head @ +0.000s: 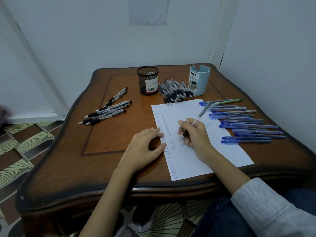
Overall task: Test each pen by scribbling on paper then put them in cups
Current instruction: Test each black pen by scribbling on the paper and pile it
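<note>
Slantwise, pen in right grip, tip on paper.

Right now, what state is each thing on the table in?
Paper: flat, scribble columns at left.
Pen: gripped by right hand, tip on paper.
Left hand: rests on the paper's edge.
Mesh cup: upright, no pens showing.
Blue cup: upright, no pens showing.
Blue pens: loose, right of paper.
Black pens: loose, in two heaps.
</note>
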